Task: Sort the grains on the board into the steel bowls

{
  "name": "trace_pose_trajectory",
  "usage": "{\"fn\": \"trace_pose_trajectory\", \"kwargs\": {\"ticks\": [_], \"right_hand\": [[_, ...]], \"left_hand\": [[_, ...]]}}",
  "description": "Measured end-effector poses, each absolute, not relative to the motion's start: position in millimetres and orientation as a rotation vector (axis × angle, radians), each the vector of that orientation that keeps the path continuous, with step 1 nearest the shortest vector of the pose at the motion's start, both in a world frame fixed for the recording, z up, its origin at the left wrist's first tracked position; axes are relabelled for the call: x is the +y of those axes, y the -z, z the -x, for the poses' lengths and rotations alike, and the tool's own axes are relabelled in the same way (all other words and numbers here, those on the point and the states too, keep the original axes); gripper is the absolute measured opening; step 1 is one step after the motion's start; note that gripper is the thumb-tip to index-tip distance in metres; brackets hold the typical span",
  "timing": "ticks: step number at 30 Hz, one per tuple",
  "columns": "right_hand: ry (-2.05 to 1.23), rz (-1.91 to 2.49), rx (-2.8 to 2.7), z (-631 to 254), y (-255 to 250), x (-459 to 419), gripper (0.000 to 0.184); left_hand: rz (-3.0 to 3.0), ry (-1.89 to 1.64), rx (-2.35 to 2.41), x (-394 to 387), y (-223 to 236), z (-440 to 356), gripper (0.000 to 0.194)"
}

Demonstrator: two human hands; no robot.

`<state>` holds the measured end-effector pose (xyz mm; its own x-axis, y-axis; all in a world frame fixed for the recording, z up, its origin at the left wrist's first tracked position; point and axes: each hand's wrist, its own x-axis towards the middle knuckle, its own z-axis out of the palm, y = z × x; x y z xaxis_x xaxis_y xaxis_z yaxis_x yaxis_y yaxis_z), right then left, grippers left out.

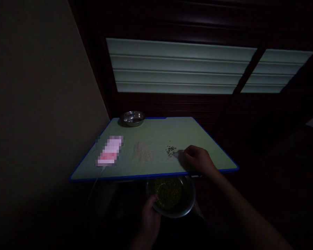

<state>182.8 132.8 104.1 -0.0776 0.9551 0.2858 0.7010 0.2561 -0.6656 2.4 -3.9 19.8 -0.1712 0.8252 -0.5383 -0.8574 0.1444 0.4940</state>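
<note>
My left hand [149,212] grips the near-left rim of a steel bowl [187,205] filled with small greenish grains, held just below the front edge of the table. On the pale green tabletop [156,132] rests my right hand [197,160], fingers curled together, right beside a little cluster of dark grains [170,150]. Whether anything is pinched in those fingers is hidden. A pale heap of light grains [142,152] lies left of the dark cluster.
A second, smaller steel bowl [133,118] stands at the table's far left edge. A pink and white flat object [110,150] with a cable lies at the left. A wall is on the left, dark shutters and lit window slats behind.
</note>
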Motion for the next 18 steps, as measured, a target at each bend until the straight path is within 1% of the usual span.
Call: {"fn": "trace_pose_trajectory", "kwargs": {"ticks": [3,8,12,18], "right_hand": [[-0.432,1.516,-1.828,-181.9,-103.6,139.0,0.014],[-0.467,1.454,-1.870,-171.9,-105.3,151.1,0.015],[-0.582,1.324,-1.974,-171.5,-108.9,153.9,0.017],[-0.787,1.252,-2.022,-180.6,-112.3,145.3,0.021]], "left_hand": [[0.033,-1.480,0.894,-3.4,-18.0,-2.6,0.050],[0.041,-1.474,0.886,-2.1,-12.4,-1.2,0.045],[0.067,-1.475,0.887,-2.4,-13.6,-0.6,0.039],[0.085,-1.477,0.863,-2.1,-16.6,-1.3,0.041]]}}
